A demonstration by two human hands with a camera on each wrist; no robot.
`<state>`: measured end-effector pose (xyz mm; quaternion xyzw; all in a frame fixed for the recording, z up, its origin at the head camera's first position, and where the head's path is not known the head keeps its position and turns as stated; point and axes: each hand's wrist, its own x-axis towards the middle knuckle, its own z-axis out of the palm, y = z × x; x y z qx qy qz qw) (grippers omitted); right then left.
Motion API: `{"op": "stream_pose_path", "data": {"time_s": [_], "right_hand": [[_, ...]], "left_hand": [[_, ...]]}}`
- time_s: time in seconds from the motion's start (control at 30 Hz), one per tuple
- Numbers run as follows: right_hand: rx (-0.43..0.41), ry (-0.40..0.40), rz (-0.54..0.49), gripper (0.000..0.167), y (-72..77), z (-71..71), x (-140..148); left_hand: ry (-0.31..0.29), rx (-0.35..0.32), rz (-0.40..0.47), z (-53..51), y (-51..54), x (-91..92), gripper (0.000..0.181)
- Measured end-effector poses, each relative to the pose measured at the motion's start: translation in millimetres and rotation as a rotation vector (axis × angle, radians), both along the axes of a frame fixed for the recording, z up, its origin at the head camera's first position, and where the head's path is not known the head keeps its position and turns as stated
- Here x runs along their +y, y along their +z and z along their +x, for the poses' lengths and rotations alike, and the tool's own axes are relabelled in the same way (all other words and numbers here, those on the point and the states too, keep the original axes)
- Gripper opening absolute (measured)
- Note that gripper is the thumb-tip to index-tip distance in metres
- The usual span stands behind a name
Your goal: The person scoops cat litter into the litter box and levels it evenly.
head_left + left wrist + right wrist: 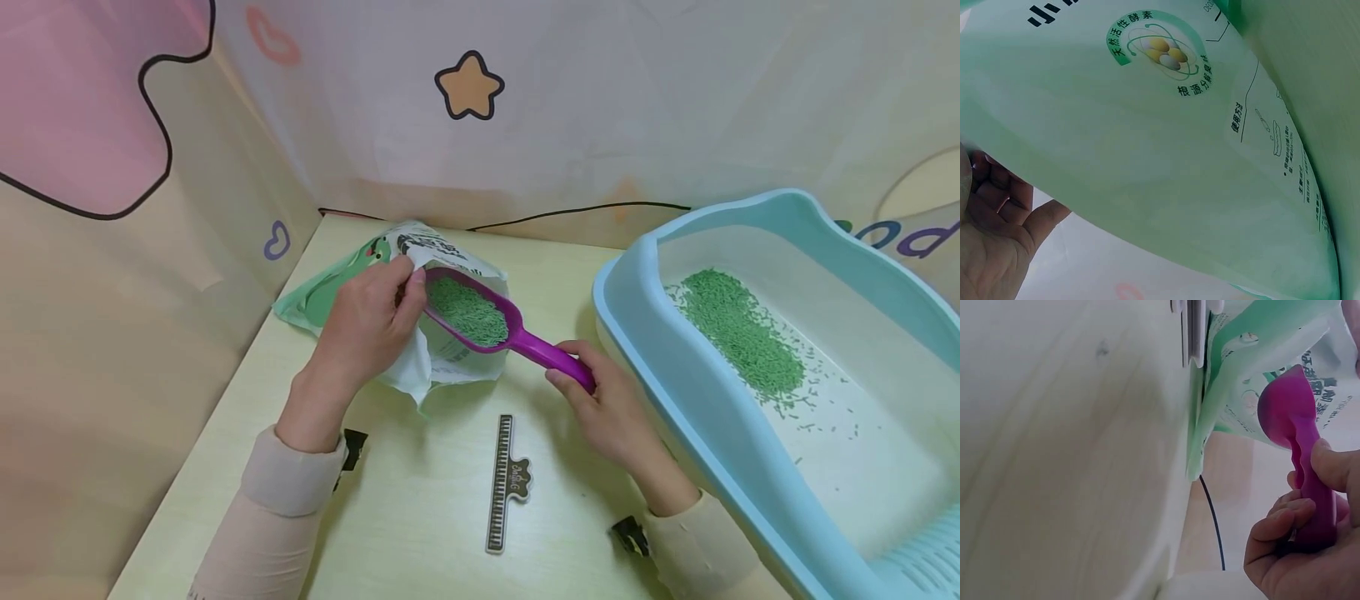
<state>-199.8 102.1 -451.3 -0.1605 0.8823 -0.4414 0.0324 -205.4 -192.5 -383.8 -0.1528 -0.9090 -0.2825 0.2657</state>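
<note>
The left hand (pixel 367 321) pinches the upper edge of a green and white bag (pixel 330 292), whose mouth faces right. In the left wrist view the bag (pixel 1116 137) fills most of the picture, with the hand (pixel 997 225) at its edge. A purple scoop (pixel 551 354) heaped with green pellets (pixel 468 312) lies with its bowl in the bag's mouth. The right hand (pixel 611 408) grips the scoop's handle; the right wrist view shows fingers and thumb around the purple scoop (pixel 1313 500). The bag's inside is mostly hidden.
A light blue litter tray (pixel 697 400) stands at the right, with a pile of green pellets (pixel 738 333) and scattered ones inside. A flat clip with a piano-key pattern (pixel 501 483) lies on the table (pixel 420 517) in front. Printed cloth (pixel 562 108) hangs behind.
</note>
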Motion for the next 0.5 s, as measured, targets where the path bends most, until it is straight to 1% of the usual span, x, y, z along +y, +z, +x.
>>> {"op": "stream_pose_path", "data": {"time_s": [0.17, 0.27, 0.5], "right_hand": [[0.078, -0.009, -0.005, 0.026, 1.1, 3.3, 3], [0.116, -0.030, -0.002, 0.029, 0.7, 4.8, 5], [0.201, -0.059, 0.058, 0.030, 5.7, 11.1, 10]], "left_hand": [[0.000, 0.008, 0.004, -0.1, -0.1, 0.2, 0.032], [0.001, 0.010, 0.000, -0.2, -0.3, 0.2, 0.031], [0.001, 0.012, -0.006, -0.3, -0.2, 0.4, 0.030]]}}
